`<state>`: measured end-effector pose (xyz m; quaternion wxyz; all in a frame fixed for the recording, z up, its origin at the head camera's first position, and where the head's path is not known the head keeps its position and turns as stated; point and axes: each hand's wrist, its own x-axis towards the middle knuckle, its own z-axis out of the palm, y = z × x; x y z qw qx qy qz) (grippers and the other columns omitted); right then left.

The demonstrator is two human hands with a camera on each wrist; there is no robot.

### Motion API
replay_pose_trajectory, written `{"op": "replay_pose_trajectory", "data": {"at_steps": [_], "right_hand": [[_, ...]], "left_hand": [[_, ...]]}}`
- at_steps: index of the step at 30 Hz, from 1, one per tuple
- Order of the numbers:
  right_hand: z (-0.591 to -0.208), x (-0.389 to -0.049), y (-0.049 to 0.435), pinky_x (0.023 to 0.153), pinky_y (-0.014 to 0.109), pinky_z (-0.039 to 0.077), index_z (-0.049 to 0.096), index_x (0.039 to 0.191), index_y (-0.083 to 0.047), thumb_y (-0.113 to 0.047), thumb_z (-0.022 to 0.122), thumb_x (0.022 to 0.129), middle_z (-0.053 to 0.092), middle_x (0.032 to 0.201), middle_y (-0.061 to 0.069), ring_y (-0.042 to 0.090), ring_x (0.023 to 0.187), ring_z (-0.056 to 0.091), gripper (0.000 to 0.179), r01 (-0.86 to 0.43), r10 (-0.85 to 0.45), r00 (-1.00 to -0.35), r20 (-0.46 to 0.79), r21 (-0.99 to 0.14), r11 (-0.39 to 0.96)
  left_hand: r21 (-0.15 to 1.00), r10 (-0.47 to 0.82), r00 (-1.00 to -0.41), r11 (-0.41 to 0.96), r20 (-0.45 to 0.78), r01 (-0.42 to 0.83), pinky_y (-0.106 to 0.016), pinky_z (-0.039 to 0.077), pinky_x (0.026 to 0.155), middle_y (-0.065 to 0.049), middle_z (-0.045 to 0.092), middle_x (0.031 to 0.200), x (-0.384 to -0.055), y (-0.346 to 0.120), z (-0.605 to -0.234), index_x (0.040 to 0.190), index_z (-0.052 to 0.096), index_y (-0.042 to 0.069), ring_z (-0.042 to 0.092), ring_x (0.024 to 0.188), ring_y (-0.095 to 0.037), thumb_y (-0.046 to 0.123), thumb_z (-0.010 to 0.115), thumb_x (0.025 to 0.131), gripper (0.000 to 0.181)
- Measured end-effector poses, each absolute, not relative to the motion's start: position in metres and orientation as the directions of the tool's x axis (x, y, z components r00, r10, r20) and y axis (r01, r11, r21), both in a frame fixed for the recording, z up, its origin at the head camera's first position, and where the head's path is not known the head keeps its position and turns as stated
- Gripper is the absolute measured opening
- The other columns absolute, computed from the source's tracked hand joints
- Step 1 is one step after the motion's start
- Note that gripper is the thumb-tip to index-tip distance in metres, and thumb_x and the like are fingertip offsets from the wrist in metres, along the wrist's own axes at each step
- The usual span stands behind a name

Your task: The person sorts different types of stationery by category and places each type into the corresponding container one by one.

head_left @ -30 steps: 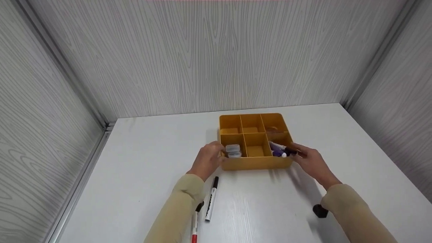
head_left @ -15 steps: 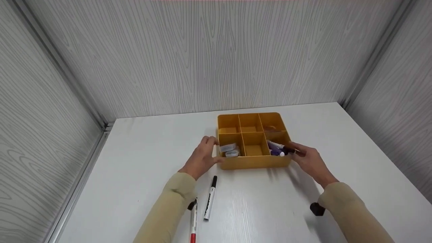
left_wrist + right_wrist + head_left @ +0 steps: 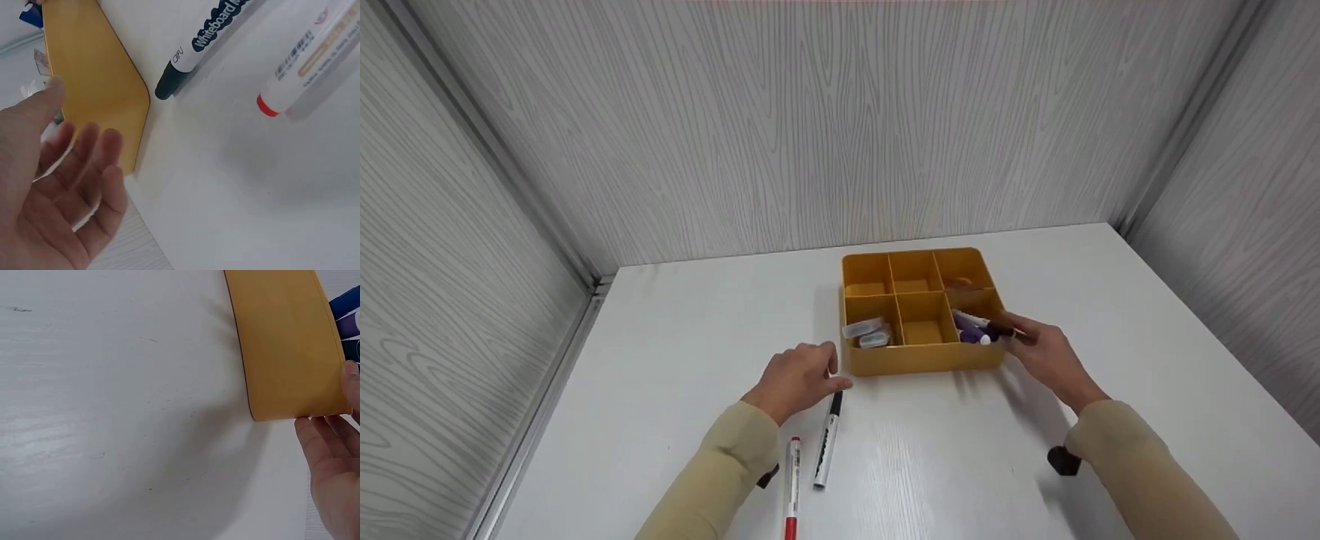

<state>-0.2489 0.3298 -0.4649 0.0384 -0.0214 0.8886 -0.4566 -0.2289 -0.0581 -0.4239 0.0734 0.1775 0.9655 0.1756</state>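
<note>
A yellow six-compartment organizer box (image 3: 926, 359) stands on the white table. My right hand (image 3: 1046, 358) grips its right wall near the front corner, thumb at the rim and fingers against the outside in the right wrist view. My left hand (image 3: 796, 379) hovers off the box's front left corner, fingers loosely curled and nothing in them. Below it lies a whiteboard marker (image 3: 211, 34) with a black cap. Small clear plastic cases (image 3: 864, 328) fill the front left compartment, one tilted at the wall. Several marker pens (image 3: 971, 330), purple and black among them, lie in the front right one.
Left of the black-capped marker lies a white marker with red ends (image 3: 793, 480). A reddish-orange item (image 3: 960, 283) sits in the back right compartment. Wood-grain panels (image 3: 840, 127) enclose the table at the back and both sides.
My left hand has left the box's left wall and the clear cases, drawing back toward me. The cases now lie tilted. My right hand keeps its grip on the box.
</note>
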Motion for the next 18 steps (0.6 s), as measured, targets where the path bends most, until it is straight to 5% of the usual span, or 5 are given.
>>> {"op": "replay_pose_trajectory", "data": {"at_steps": [5, 9, 18], "right_hand": [[-0.465, -0.249, 0.330, 0.105, 0.046, 0.047, 0.036, 0.153, -0.014, -0.021, 0.051, 0.102, 0.040, 0.156, 0.016, 0.038, 0.138, 0.045, 0.054, -0.004, -0.075, -0.996, -0.049, -0.812, 0.583], [-0.464, -0.249, 0.329, 0.107, 0.046, 0.046, 0.034, 0.154, -0.014, -0.021, 0.051, 0.102, 0.039, 0.157, 0.014, 0.037, 0.140, 0.044, 0.055, 0.011, -0.074, -0.995, -0.066, -0.817, 0.577], [-0.463, -0.249, 0.329, 0.107, 0.046, 0.044, 0.034, 0.154, -0.014, -0.022, 0.052, 0.102, 0.039, 0.157, 0.014, 0.038, 0.140, 0.044, 0.055, 0.018, -0.074, -0.995, -0.072, -0.824, 0.566]], "left_hand": [[0.266, 0.355, -0.900, 0.920, -0.253, 0.288, -0.031, 0.048, 0.064, 0.001, 0.060, 0.075, -0.214, -0.049, -0.434, 0.092, 0.061, 0.011, 0.054, 0.067, -0.017, 0.049, 0.079, 0.080, 0.044], [0.211, 0.375, -0.886, 0.922, -0.273, 0.325, -0.034, 0.049, 0.064, -0.001, 0.059, 0.076, -0.205, -0.045, -0.444, 0.092, 0.061, 0.008, 0.052, 0.066, -0.018, 0.047, 0.084, 0.075, 0.048], [0.290, 0.360, -0.872, 0.919, -0.333, 0.269, -0.029, 0.043, 0.057, -0.002, 0.057, 0.076, -0.205, -0.042, -0.448, 0.085, 0.062, 0.008, 0.053, 0.066, -0.017, 0.023, 0.082, 0.079, 0.025]]}}
